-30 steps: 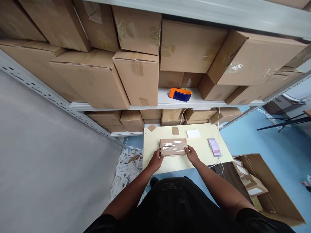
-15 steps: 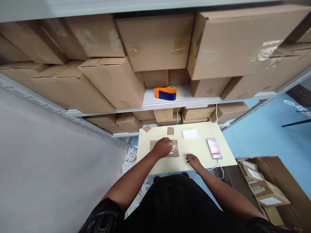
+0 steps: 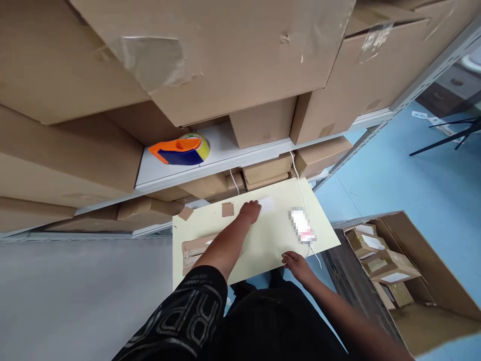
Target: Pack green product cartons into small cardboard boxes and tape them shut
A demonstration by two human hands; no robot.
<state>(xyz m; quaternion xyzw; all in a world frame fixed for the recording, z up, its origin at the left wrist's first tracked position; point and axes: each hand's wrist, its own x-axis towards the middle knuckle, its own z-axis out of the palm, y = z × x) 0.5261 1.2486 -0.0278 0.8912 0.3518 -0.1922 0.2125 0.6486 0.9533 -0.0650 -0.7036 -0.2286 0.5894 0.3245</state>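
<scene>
My left hand (image 3: pixel 249 212) reaches across the pale yellow table (image 3: pixel 263 245) and rests on the edge of a white paper slip (image 3: pixel 266 204) at the far side; its fingers look loosely curled on the slip. A flat brown taped parcel (image 3: pixel 193 249) lies at the table's left, partly under my left forearm. My right hand (image 3: pixel 295 263) hovers at the table's near edge, fingers loosely bent, holding nothing. A small device (image 3: pixel 301 226) with a white cable lies to the right on the table.
Two brown cardboard scraps (image 3: pixel 227 209) lie near the table's far edge. An orange and blue tape dispenser (image 3: pixel 180 150) sits on the white shelf among stacked cardboard boxes (image 3: pixel 225 55). An open carton (image 3: pixel 391 260) of small parcels stands on the blue floor to the right.
The left hand left the parcel and reached far right to the white slip. The parcel now lies at the table's left. The view has swung left and tilted; the right hand drew back.
</scene>
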